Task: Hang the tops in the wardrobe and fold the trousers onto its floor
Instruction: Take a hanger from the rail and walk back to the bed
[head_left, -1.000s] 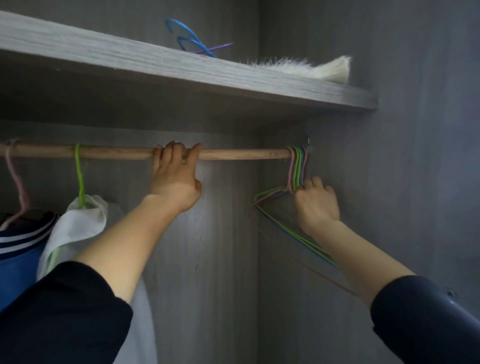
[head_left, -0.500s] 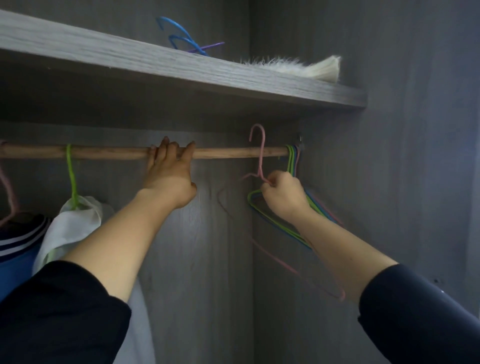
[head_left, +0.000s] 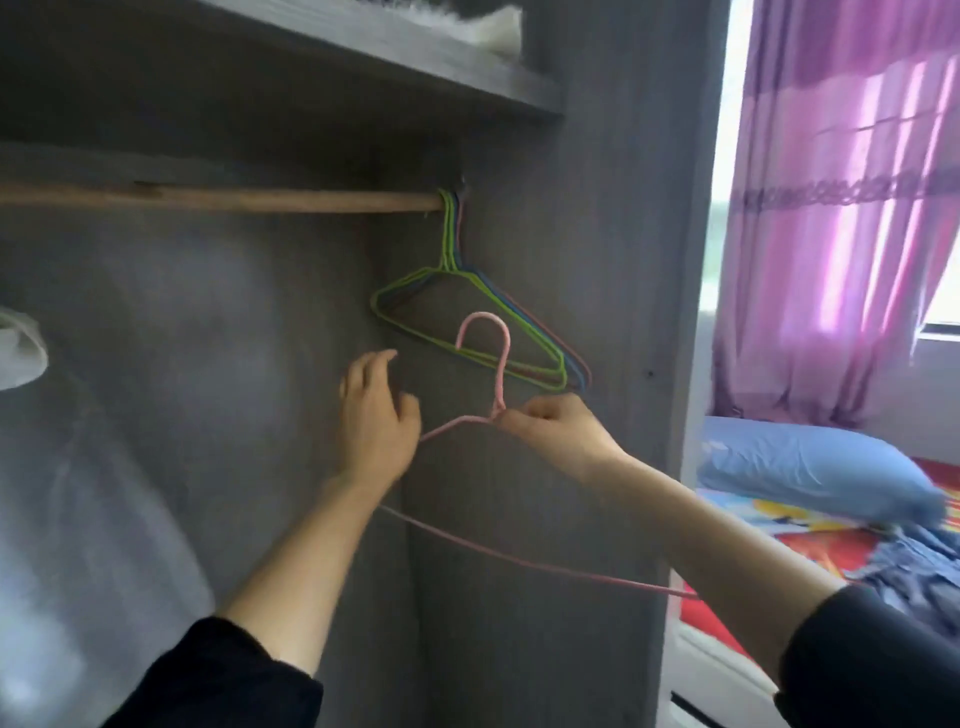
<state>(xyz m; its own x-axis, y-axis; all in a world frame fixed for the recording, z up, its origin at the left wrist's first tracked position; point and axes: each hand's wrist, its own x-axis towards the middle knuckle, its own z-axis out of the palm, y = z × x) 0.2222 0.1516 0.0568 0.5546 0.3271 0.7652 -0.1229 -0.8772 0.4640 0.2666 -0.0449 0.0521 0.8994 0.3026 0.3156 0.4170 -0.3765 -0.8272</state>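
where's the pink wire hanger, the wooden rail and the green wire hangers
pink wire hanger (head_left: 502, 374): head view, neck below the hook
wooden rail (head_left: 234, 197): head view, bare middle stretch
green wire hangers (head_left: 449, 234): head view, necks under the rail

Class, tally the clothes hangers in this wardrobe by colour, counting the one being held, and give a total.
pink hangers: 2, one in the right hand, the other on the rail
green hangers: 2, as far as the overlap shows
blue hangers: 1
total: 5
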